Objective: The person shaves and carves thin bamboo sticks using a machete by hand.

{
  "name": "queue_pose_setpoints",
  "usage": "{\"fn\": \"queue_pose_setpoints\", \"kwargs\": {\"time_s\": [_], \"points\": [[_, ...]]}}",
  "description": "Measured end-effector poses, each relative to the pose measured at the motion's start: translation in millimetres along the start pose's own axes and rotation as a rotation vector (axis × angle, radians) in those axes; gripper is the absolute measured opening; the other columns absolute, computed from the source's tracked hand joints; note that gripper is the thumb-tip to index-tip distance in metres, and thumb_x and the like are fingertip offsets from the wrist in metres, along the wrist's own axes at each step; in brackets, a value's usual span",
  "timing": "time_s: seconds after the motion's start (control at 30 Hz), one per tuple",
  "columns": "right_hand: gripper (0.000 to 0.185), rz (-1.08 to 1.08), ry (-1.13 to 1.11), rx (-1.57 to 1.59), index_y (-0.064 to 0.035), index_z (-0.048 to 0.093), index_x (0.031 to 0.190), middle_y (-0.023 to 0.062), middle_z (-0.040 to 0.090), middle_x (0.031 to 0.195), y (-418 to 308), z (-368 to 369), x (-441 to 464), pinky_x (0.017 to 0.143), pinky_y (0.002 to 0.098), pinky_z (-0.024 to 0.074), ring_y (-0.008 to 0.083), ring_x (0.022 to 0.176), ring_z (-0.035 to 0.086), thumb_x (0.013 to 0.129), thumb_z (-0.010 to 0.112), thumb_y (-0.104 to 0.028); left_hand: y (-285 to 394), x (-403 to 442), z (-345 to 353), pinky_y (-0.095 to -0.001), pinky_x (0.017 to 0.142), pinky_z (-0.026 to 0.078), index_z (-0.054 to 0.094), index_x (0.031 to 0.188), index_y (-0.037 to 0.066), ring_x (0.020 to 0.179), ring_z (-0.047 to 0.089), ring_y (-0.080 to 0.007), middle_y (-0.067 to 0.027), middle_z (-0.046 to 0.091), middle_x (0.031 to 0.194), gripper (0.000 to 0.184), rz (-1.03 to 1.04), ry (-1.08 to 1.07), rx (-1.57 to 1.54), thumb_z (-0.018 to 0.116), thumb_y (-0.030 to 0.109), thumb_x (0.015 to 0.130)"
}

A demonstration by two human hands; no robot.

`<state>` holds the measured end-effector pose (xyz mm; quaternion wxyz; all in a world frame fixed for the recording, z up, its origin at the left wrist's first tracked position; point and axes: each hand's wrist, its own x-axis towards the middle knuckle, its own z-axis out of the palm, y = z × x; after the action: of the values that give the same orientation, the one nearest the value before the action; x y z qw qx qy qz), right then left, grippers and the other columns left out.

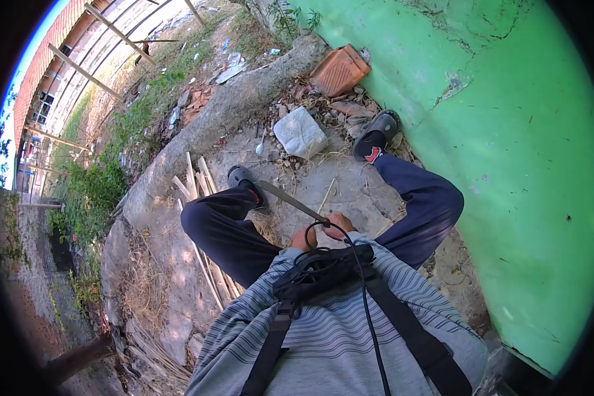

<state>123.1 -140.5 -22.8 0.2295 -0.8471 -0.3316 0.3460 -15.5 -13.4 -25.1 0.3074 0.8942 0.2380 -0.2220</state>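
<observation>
A machete point(290, 200) with a long grey blade points away from me toward my left shoe. My right hand point(338, 226) is closed round its handle end, where a reddish-brown band shows. Close beside it, my left hand point(303, 239) is curled shut near my lap. What its fingers hold, if anything, is hidden by the black cable point(360, 264) and the pouch point(323, 267) on my chest. Split bamboo strips point(204, 178) lie on the ground by my left leg, and some pass under it.
A pale block point(300, 132) sits on the ground between my shoes. An orange-brown plastic container point(340, 70) leans near the green wall point(508, 165) on my right. A thick root point(224, 115) curves across the left, with litter and plants beyond.
</observation>
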Motion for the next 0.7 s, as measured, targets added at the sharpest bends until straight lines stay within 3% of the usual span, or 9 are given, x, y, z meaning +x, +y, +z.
{"fn": "queue_pose_setpoints", "kwargs": {"time_s": [0.17, 0.33, 0.4, 0.47, 0.5, 0.6, 0.63, 0.67, 0.7], "points": [[0.034, -0.084, 0.037, 0.081, -0.0039, 0.075, 0.09, 0.0257, 0.072, 0.089, 41, 39, 32, 0.082, 0.0509, 0.0563, 0.0449, 0.089, 0.071, 0.082, 0.067, -0.036, -27, 31, 22, -0.0539, 0.08, 0.057, 0.065, 0.104, -0.009, 0.099, 0.07, -0.0469, -0.0322, 0.07, 0.102, 0.029, 0.102, -0.034, 0.056, 0.057, 0.013, 0.087], [0.041, 0.029, -0.046, 0.076, -0.0007, 0.075, 0.092, 0.0265, 0.073, 0.092, 60, 39, 34, 0.084, 0.0484, 0.0566, 0.0427, 0.092, 0.071, 0.08, 0.071, -0.04, -30, 96, 49, -0.0463, 0.073, 0.056, 0.073, 0.1, -0.002, 0.092, 0.072, -0.0403, -0.0276, 0.072, 0.105, 0.03, -0.079, -0.471, 0.173, 0.059, 0.01, 0.076], [0.042, 0.05, -0.047, 0.068, -0.0002, 0.075, 0.092, 0.0264, 0.073, 0.091, 74, 46, 42, 0.083, 0.0473, 0.057, 0.0421, 0.091, 0.072, 0.08, 0.071, -0.04, 36, 47, -43, -0.0473, 0.07, 0.054, 0.074, 0.098, -0.001, 0.087, 0.072, -0.0399, -0.0257, 0.073, 0.098, 0.031, -0.138, -0.487, 0.16, 0.06, 0.012, 0.074], [0.041, 0.058, -0.071, 0.042, -0.0008, 0.076, 0.09, 0.0243, 0.073, 0.087, 77, 48, 43, 0.083, 0.0471, 0.0572, 0.0407, 0.087, 0.073, 0.079, 0.071, -0.04, 41, 40, -60, -0.0484, 0.071, 0.054, 0.075, 0.096, 0.0, 0.088, 0.072, -0.0386, -0.0246, 0.073, 0.096, 0.029, -0.088, -0.464, 0.058, 0.062, 0.014, 0.074], [0.041, 0.059, -0.068, 0.051, -0.0008, 0.076, 0.09, 0.0243, 0.073, 0.087, 74, 45, 44, 0.083, 0.0471, 0.0572, 0.0407, 0.087, 0.073, 0.079, 0.071, -0.04, 26, 66, -41, -0.0475, 0.073, 0.055, 0.076, 0.096, 0.001, 0.09, 0.073, -0.0371, -0.0232, 0.074, 0.098, 0.028, -0.136, -0.587, 0.162, 0.063, 0.015, 0.075], [0.039, 0.039, -0.135, 0.133, -0.0012, 0.075, 0.088, 0.0219, 0.074, 0.083, 65, 42, 43, 0.08, 0.0469, 0.0576, 0.0386, 0.082, 0.074, 0.079, 0.072, -0.039, 14, 77, -46, -0.0469, 0.078, 0.058, 0.076, 0.1, 0.0, 0.097, 0.075, -0.0325, -0.0192, 0.076, 0.106, 0.028, 0.084, -0.571, 0.522, 0.064, 0.018, 0.082], [0.037, 0.048, -0.124, 0.176, -0.0017, 0.074, 0.087, 0.0214, 0.074, 0.082, 62, 44, 46, 0.078, 0.0469, 0.0578, 0.0379, 0.081, 0.074, 0.08, 0.072, -0.038, 14, 80, -47, -0.0501, 0.081, 0.058, 0.077, 0.103, 0.002, 0.105, 0.073, -0.0393, -0.022, 0.075, 0.11, 0.028, 0.052, -0.553, 0.525, 0.064, 0.017, 0.083], [0.036, 0.055, -0.116, 0.222, -0.0022, 0.073, 0.086, 0.0209, 0.074, 0.081, 59, 47, 48, 0.077, 0.0469, 0.058, 0.0371, 0.079, 0.074, 0.081, 0.073, -0.038, 12, 77, -46, -0.0501, 0.081, 0.058, 0.077, 0.103, 0.002, 0.105, 0.073, -0.0393, -0.022, 0.075, 0.11, 0.028, 0.046, -0.554, 0.524, 0.064, 0.017, 0.083], [0.036, 0.049, -0.121, 0.227, -0.0023, 0.073, 0.086, 0.0209, 0.074, 0.081, 56, 47, 50, 0.077, 0.0469, 0.058, 0.0371, 0.079, 0.074, 0.081, 0.073, -0.038, 9, 73, -45, -0.0501, 0.081, 0.058, 0.079, 0.101, 0.005, 0.103, 0.073, -0.0379, -0.0199, 0.075, 0.109, 0.028, 0.033, -0.35, 0.499, 0.066, 0.022, 0.084]]}}
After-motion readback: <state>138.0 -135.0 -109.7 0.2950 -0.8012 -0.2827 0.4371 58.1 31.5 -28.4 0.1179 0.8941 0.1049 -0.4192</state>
